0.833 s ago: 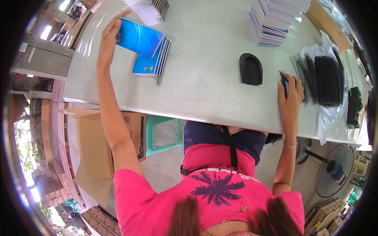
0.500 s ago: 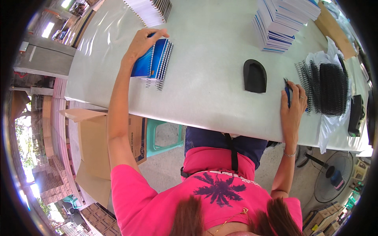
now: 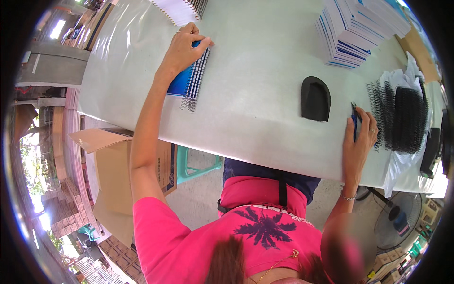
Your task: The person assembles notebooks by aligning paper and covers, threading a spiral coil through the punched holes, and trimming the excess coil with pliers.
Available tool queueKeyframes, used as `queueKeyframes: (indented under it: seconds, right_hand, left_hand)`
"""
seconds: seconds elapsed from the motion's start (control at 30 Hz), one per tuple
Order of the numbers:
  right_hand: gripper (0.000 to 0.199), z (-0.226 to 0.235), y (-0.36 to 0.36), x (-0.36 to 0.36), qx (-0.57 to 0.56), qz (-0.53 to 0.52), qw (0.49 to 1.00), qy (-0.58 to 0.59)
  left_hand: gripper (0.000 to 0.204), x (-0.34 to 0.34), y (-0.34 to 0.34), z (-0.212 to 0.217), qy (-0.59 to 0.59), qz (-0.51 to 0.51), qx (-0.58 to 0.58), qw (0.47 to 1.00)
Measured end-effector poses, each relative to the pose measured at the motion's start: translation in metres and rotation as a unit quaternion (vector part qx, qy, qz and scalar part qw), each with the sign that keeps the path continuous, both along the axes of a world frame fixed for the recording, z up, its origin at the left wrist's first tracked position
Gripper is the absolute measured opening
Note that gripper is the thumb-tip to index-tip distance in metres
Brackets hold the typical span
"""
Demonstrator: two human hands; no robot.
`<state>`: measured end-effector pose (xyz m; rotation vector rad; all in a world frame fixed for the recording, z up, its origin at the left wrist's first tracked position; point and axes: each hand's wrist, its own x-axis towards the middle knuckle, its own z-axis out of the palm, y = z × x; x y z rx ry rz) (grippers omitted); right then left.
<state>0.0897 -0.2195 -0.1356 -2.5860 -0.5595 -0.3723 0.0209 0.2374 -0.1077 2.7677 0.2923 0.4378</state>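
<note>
Blue spiral notebooks (image 3: 179,84) lie in a small pile at the left of the table, loose wire coil ends (image 3: 189,104) sticking out beyond their near edge. My left hand (image 3: 185,51) is closed over their far end, thumb and fingers pinching at the top of the coil spine; the exact grip is partly hidden under the hand. At the right, my right hand (image 3: 363,131) rests on the table, wrapped round blue-handled pliers (image 3: 354,124) whose jaws point away from me. Just beyond that hand lies a heap of black spiral coils (image 3: 407,120).
A black rounded pad-like piece (image 3: 316,99) lies left of the pliers. A tall stack of white-paged books (image 3: 347,35) stands far right, and spiral-bound books (image 3: 177,9) far left. Below the table edge are an open cardboard box (image 3: 113,165), a green stool (image 3: 196,165) and a fan (image 3: 397,217).
My left hand has shifted slightly right over the notebooks' far end, its fingers drawing together at the spine. The notebooks now lie more in line. The right hand still grips the pliers.
</note>
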Motion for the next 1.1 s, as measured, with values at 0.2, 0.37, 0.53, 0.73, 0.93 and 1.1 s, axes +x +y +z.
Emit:
queueKeyframes:
  seconds: [0.2,0.37,0.53,0.73,0.93,1.1]
  right_hand:
    - [0.034,0.000,0.001,0.001,-0.003,-0.012,1.000,0.016]
    - [0.034,0.000,0.002,0.002,-0.004,-0.007,1.000,0.015]
    - [0.035,0.001,0.001,0.004,-0.001,-0.009,1.000,0.021]
    - [0.035,-0.001,0.000,0.004,-0.008,-0.020,1.000,0.023]
    - [0.036,0.001,0.002,0.004,-0.008,-0.023,0.999,0.029]
    - [0.036,-0.002,0.000,0.005,-0.002,-0.023,0.999,0.034]
  left_hand:
    - [0.023,-0.002,-0.003,-0.003,0.006,0.006,0.025,1.000]
    - [0.028,-0.006,-0.004,0.002,0.006,0.012,0.037,0.999]
    - [0.059,-0.022,-0.024,0.020,0.019,0.116,0.104,0.988]
    - [0.116,-0.051,-0.055,0.025,0.100,0.238,0.001,0.966]
    - [0.127,-0.061,-0.063,0.017,0.160,0.272,0.009,0.949]
    - [0.127,-0.061,-0.059,0.012,0.200,0.293,0.014,0.935]
